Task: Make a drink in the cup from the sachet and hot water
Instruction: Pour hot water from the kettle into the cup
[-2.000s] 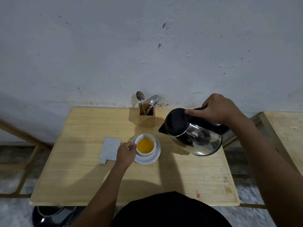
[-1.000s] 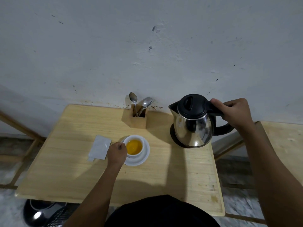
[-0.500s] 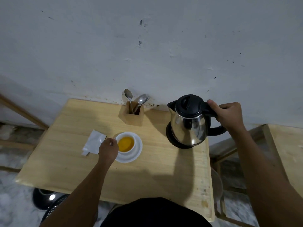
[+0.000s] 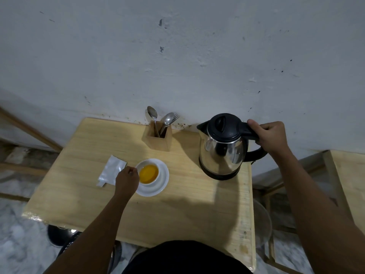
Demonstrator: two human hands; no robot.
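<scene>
**Setting Down the Kettle, Moving On to Stirring**

Keep left hand (image 4: 127,179) closed on the left rim of cup (image 4: 148,173), at mid-table, to steady it on saucer (image 4: 161,181). Release right hand (image 4: 270,136), wrapped around the black handle of kettle (image 4: 224,144), only once the kettle sits flat on its base near the right edge. Avoid brushing the hot steel body. Probable next need: a spoon (image 4: 153,115) from wooden holder (image 4: 158,138) at the far edge.

Cup: white, small, filled with clear amber-orange liquid, level below the rim. Sachet (image 4: 110,172): silver, torn, flat, just left of the cup on table (image 4: 197,204).
</scene>
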